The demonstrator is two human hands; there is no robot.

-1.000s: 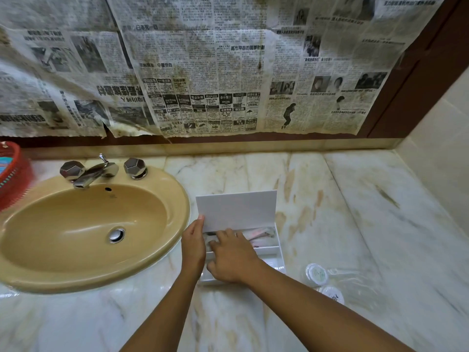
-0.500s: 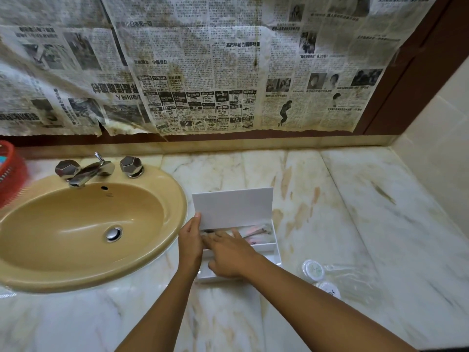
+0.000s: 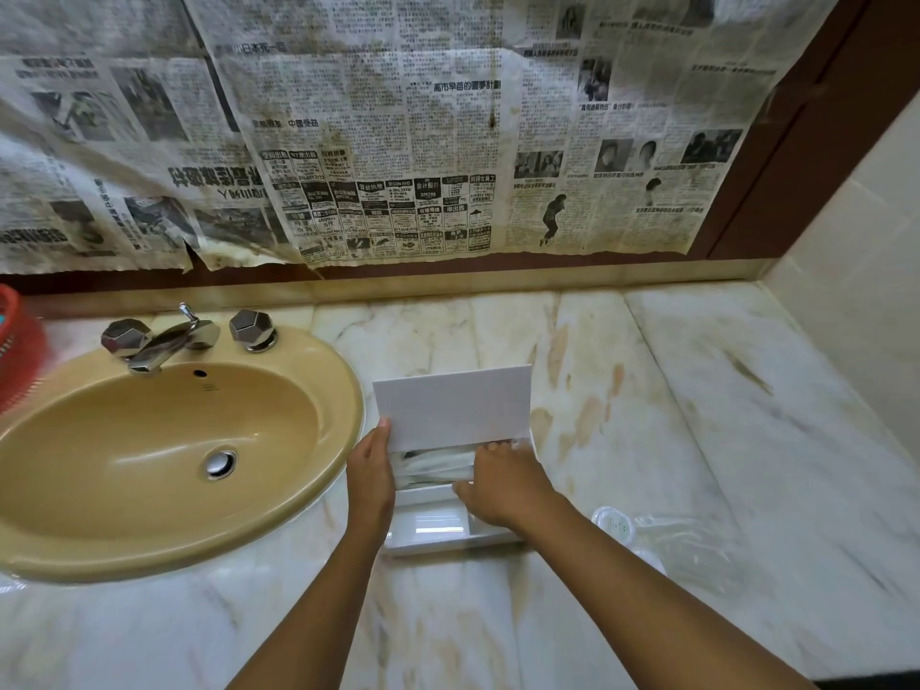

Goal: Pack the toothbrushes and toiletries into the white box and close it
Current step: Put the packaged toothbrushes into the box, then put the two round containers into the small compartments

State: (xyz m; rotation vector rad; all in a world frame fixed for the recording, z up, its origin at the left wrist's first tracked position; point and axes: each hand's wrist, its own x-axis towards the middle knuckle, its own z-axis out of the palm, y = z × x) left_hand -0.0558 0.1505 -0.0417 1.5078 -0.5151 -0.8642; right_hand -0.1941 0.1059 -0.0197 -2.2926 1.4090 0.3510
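At frame centre, left hand (image 3: 369, 478) steadies the white cardboard box (image 3: 450, 410); right hand (image 3: 503, 483), fingers spread, presses the wrapped toiletries (image 3: 434, 468), which may spring up and jam the lid.

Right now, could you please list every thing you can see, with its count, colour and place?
white box: one, white, on the counter right of the sink, lid raised.
wrapped toiletries: count unclear, pale, inside the box.
sink: one, tan, left.
faucet: one, chrome, two knobs, behind the basin.
red basket: one, far left edge.
clear plastic items: count unclear, counter right of the box.
marble counter: pale, veined.
newspaper: sheets covering the wall.
left hand: at the lid's left edge.
right hand: fingers in the box.
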